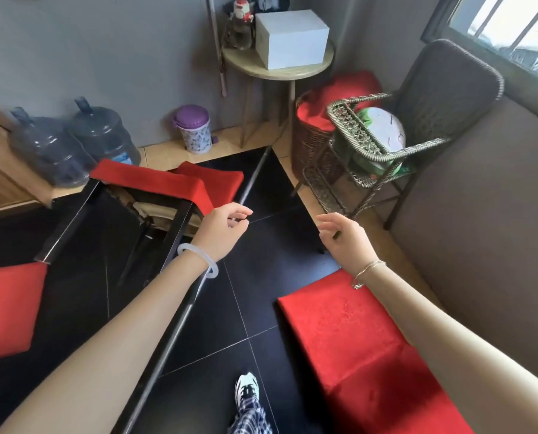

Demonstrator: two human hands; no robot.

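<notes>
A long thin metal pole (255, 175) slants across the black tiled floor, from the bottom left up to the far corner. My left hand (222, 230), with a white bangle on the wrist, is over the pole's middle and its fingers curl loosely round it. Part of the pole shows between the fingertips. My right hand (344, 238) hovers apart to the right with relaxed, spread fingers and holds nothing.
A black-framed stool with a red cushion (167, 183) lies tipped at left. Another red cushion (364, 346) lies at lower right beside a grey sofa (480, 230). A wicker chair (371, 142), a basket, a round table (280, 70) with a white box, two water jugs (73, 142) and a purple-lidded bin line the walls.
</notes>
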